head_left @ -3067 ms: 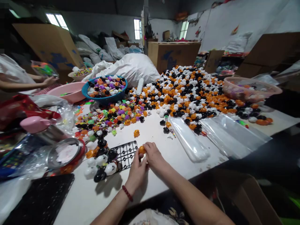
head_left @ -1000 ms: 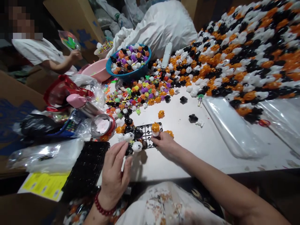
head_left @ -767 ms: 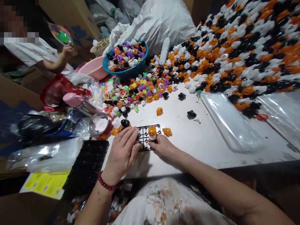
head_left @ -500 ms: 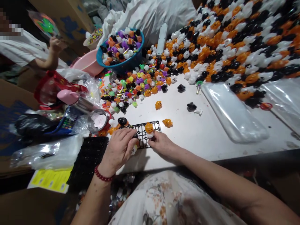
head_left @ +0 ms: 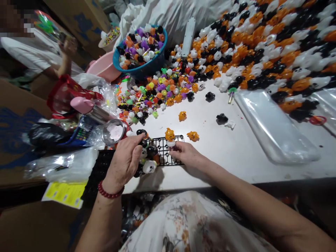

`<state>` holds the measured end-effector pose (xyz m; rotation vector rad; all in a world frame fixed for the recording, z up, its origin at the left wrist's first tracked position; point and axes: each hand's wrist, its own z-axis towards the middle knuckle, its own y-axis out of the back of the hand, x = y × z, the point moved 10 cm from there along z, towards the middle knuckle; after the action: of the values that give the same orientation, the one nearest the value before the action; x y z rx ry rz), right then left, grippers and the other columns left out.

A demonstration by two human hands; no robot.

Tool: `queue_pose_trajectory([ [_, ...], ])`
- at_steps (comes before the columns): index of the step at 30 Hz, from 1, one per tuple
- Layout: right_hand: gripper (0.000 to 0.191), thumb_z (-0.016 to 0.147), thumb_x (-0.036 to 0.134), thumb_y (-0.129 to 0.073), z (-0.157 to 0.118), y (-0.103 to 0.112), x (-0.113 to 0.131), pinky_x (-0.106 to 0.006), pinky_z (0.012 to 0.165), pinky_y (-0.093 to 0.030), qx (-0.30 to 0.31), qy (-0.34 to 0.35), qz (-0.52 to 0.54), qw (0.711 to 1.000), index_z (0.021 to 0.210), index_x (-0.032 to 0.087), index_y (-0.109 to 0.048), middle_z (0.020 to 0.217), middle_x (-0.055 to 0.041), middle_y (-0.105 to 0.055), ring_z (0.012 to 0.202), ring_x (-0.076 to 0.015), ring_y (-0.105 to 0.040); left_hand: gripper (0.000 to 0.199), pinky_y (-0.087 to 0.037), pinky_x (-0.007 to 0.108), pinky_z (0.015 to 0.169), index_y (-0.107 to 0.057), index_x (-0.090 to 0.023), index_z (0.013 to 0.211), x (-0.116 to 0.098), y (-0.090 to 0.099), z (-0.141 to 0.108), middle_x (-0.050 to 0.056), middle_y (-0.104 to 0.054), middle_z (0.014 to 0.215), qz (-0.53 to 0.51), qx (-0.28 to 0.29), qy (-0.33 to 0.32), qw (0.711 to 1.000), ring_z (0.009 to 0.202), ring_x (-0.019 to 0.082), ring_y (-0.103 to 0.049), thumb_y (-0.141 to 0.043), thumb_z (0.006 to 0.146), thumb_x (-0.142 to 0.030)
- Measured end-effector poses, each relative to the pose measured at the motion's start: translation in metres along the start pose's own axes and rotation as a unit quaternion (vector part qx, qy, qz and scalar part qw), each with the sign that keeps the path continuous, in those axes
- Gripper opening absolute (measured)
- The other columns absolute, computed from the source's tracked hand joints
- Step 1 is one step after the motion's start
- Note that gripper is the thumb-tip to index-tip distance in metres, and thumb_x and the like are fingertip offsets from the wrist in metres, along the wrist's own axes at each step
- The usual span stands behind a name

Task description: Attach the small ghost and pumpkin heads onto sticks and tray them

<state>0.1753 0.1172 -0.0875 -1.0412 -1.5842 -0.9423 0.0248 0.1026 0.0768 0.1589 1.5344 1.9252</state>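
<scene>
My right hand (head_left: 187, 154) pinches the white collar of a pumpkin-topped toy (head_left: 170, 134), which stands upright over a black plastic grid (head_left: 163, 162). My left hand (head_left: 124, 157) is open, its index finger stretched to a black toy head (head_left: 141, 132) at the grid's far left; whether it presses on it I cannot tell. Beside that hand, several black and white toy heads cluster at the grid's left end, among them a white ghost head (head_left: 149, 167). Two loose orange pumpkin heads lie on the white table, one right of the grid (head_left: 193, 136) and one beyond it (head_left: 182, 116).
Heaped orange, black and white heads (head_left: 244, 52) cover the back right. A blue basin (head_left: 141, 68) of small toys stands behind a colourful pile (head_left: 154, 89). Clear plastic bags (head_left: 273, 129) lie right. A metal bowl (head_left: 113, 132) sits left. Another person's hand (head_left: 68, 45) shows far left.
My left hand has drawn left and its index finger has stretched out, uncovering the clustered heads. My right hand still holds the pumpkin-topped toy over the grid. The whole view has shifted slightly.
</scene>
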Motion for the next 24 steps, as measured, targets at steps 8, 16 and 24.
queue_pose_trajectory([
  [8,0.024,0.096,0.029,-0.047,-0.005,0.020,0.045,-0.031,0.073,-0.039,-0.022,0.112,-0.242,0.964,0.087,0.019,-0.068,0.080,-0.0046,-0.063,0.080,-0.0195,-0.054,0.039,-0.039,0.039,0.110,-0.051,-0.016,0.138,0.009,-0.002,-0.003,0.011,-0.061,0.132,-0.028,0.026,-0.001,0.999,0.125,0.020,-0.053,-0.039,0.102,-0.025],
  [16,0.014,0.091,0.033,-0.060,0.015,0.032,0.089,-0.031,0.074,-0.039,-0.044,0.127,-0.312,0.941,0.092,0.021,-0.069,0.086,-0.0038,-0.068,0.080,-0.0184,-0.056,0.041,-0.043,0.042,0.107,-0.052,-0.015,0.138,0.016,-0.013,-0.003,0.013,-0.063,0.131,-0.092,0.043,-0.007,0.995,0.121,0.022,-0.056,-0.036,0.103,-0.029],
  [24,0.018,0.083,0.037,-0.063,0.052,-0.004,0.101,-0.026,0.063,-0.037,-0.004,0.136,-0.192,0.972,0.082,0.020,-0.068,0.069,0.0012,-0.064,0.065,-0.0137,-0.052,0.041,-0.048,0.040,0.100,-0.057,-0.015,0.132,0.008,-0.010,0.004,0.012,-0.067,0.120,-0.087,0.033,-0.033,0.995,0.114,0.020,-0.060,-0.033,0.104,-0.032],
])
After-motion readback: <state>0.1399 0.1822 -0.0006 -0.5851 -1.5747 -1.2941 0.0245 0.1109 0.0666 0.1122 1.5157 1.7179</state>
